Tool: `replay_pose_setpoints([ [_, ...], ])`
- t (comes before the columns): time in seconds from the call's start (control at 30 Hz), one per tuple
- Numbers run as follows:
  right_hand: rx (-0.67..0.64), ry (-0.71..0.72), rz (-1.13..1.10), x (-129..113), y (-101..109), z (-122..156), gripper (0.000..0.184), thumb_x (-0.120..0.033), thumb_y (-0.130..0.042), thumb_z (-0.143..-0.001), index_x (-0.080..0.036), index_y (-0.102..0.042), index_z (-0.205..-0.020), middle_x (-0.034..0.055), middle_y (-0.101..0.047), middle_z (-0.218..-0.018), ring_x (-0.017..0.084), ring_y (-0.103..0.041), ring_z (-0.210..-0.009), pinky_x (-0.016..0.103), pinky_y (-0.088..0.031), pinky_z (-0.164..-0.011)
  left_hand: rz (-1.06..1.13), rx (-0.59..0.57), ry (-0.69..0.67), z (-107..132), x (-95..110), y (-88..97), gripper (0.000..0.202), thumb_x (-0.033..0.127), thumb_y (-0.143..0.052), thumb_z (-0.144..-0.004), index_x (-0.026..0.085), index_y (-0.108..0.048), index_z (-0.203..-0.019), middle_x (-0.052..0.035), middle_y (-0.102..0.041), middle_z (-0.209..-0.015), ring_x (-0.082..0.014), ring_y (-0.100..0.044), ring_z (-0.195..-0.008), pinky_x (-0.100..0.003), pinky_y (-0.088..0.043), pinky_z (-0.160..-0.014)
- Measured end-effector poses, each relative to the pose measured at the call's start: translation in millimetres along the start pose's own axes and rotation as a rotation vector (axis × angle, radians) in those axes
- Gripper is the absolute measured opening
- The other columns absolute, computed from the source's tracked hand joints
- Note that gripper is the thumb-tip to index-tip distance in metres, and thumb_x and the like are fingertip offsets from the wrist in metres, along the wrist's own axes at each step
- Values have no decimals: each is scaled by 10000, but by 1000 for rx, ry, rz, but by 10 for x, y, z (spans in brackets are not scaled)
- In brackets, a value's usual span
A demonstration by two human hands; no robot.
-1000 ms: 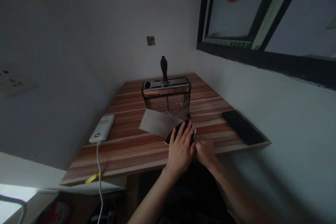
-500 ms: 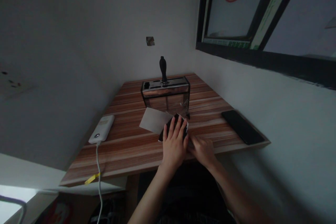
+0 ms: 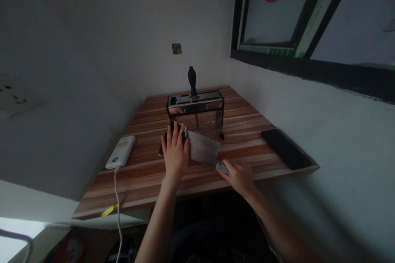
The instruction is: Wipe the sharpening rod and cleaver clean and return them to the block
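Observation:
A cleaver lies low over the table with its broad, dull grey blade (image 3: 204, 148) pointing left. My right hand (image 3: 240, 176) is closed around its handle (image 3: 222, 167), of which only the grey front part shows. Across the left part of the blade lies a black cloth-like piece (image 3: 162, 148) with a whitish edge. My left hand (image 3: 175, 154) rests flat on this piece, fingers stretched and apart. The blade's left end is hidden beneath the hand and the black piece.
Just behind the blade stands a clear-sided knife block (image 3: 196, 104) with a black handle (image 3: 192, 80) sticking up. A white power bank (image 3: 121, 152) with a cable lies left, a black phone (image 3: 285, 148) right. Walls border the wooden table (image 3: 148, 181).
My left hand and the black piece have moved left along the blade, uncovering its right part and the front of the handle. My right hand stays nearly in place, gripping the cleaver.

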State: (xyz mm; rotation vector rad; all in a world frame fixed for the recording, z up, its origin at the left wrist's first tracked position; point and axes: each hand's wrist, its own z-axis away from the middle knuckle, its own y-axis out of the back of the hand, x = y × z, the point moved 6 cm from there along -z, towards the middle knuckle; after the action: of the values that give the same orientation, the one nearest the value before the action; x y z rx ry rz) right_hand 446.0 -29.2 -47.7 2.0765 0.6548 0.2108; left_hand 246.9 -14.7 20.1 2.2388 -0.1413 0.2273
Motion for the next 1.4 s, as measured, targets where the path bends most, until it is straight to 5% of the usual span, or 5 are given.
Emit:
replay_pose_setpoints([
  [0.17, 0, 16, 11, -8, 24, -4, 136, -341, -629, -807, -207, -631, -828, -16, -682, -624, 148, -629, -574, 262, -256, -555, 13, 20, 21, -25, -101, 14, 498, 274, -330, -949, 170, -310, -1435, -79, -229, -1531, -256, -139, -1423, -539, -141, -1130],
  [0.4, -13, 17, 8, -4, 7, -8, 150, -345, -582, -838, -203, -632, -840, -3, -686, -631, 144, -624, -569, 258, -260, -546, -18, 35, -18, 67, 21, -14, 501, 268, -348, -946, 178, -307, -1437, -87, -249, -1524, -264, -135, -1423, -550, -92, -1132],
  [0.7, -92, -31, 24, 22, -16, -6, 138, -308, -609, -811, -191, -638, -879, 36, -709, -687, 176, -645, -612, 253, -312, -554, 7, -94, -211, 382, 700, -180, 506, 261, -375, -938, 217, -307, -1437, -37, -276, -1515, -235, -181, -1415, -510, -180, -1134],
  [0.9, -129, -45, -19, 48, -43, 2, 132, -139, -523, -814, -169, -651, -834, 55, -720, -727, 177, -651, -635, 261, -347, -570, 62, -163, -299, 592, 1016, -251, 508, 332, -358, -953, 251, -268, -1447, 18, -261, -1516, -192, -176, -1417, -466, -215, -1139],
  [1.4, -127, -43, -12, 40, -31, 6, 226, -83, -451, -819, -162, -648, -740, 76, -703, -686, 172, -636, -622, 261, -348, -568, 82, -180, -329, 631, 1046, -232, 502, 332, -353, -957, 250, -275, -1446, 7, -284, -1508, -191, -183, -1416, -451, -221, -1138],
])
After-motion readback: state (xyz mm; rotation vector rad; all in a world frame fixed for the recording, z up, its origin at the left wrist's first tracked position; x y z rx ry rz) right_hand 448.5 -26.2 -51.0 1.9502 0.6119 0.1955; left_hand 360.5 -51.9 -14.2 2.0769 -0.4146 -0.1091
